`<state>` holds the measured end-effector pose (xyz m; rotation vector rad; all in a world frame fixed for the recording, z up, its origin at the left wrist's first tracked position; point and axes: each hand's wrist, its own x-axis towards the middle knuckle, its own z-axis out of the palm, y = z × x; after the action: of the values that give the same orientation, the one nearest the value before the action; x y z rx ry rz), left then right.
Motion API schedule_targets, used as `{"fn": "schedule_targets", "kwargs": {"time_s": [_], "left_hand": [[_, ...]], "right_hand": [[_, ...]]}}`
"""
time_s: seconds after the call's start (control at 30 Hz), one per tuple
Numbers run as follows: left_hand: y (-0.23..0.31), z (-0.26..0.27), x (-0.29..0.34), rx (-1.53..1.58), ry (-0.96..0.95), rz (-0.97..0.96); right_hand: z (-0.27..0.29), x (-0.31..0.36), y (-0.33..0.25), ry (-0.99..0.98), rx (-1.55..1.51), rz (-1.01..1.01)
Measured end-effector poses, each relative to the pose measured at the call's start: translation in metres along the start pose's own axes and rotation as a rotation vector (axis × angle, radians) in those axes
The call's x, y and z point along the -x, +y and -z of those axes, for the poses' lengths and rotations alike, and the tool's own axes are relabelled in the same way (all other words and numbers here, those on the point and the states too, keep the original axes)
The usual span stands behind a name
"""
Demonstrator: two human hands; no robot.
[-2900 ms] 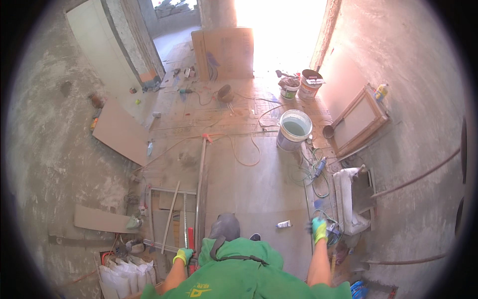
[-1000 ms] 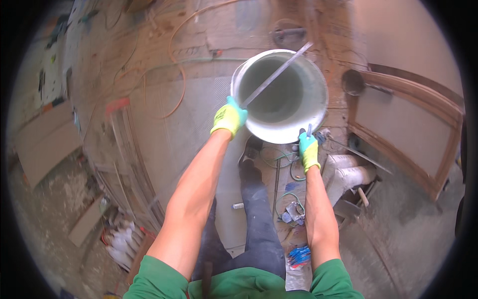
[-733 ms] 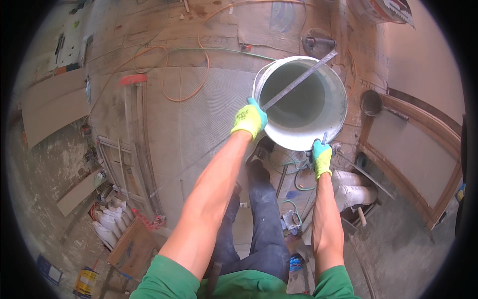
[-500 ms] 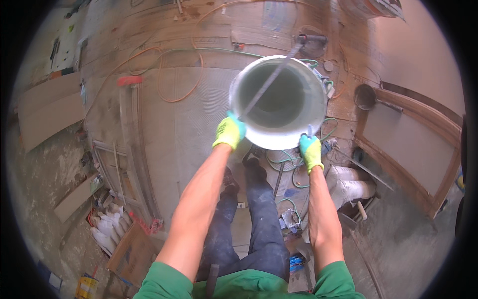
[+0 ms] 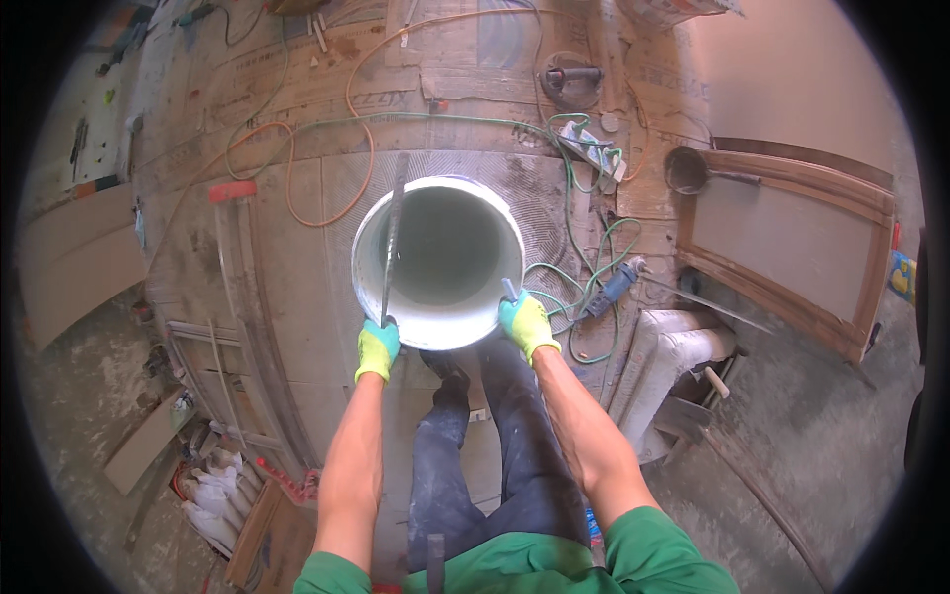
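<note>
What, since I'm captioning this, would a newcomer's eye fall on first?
Probably the white bucket near the centre: the gloved right hand grips its near-right rim, while the left hand holds a long grey bar over its left side. Then the orange cord looping at upper left, and the blue tool right of the bucket.

Place: a building interior under construction or renovation
Walls (image 5: 802, 475): bare, rough, unpainted grey
Floor: worn cardboard sheets (image 5: 297, 74) and large grey slabs (image 5: 332, 327)
Tools: blue handheld power tool (image 5: 616, 287), green cable (image 5: 396, 115), power strip (image 5: 592, 151)
Panel (image 5: 792, 238): brown-framed, leaning against the wall
</note>
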<state>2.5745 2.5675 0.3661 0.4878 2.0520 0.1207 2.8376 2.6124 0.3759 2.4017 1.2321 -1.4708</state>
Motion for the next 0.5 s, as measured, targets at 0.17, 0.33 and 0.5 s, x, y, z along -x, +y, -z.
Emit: {"fn": "schedule_targets", "kwargs": {"time_s": [0.17,0.33,0.5], "left_hand": [[-0.056,0.013,0.003,-0.023,0.083,-0.071],[-0.105,0.021,-0.002,0.113,0.020,-0.003],[-0.102,0.026,-0.002,0.017,-0.001,-0.021]], "right_hand": [[-0.026,0.025,-0.003,-0.043,0.052,-0.001],[-0.045,0.050,-0.002,-0.097,0.028,-0.023],[-0.033,0.092,0.006,-0.145,-0.065,0.028]]}}
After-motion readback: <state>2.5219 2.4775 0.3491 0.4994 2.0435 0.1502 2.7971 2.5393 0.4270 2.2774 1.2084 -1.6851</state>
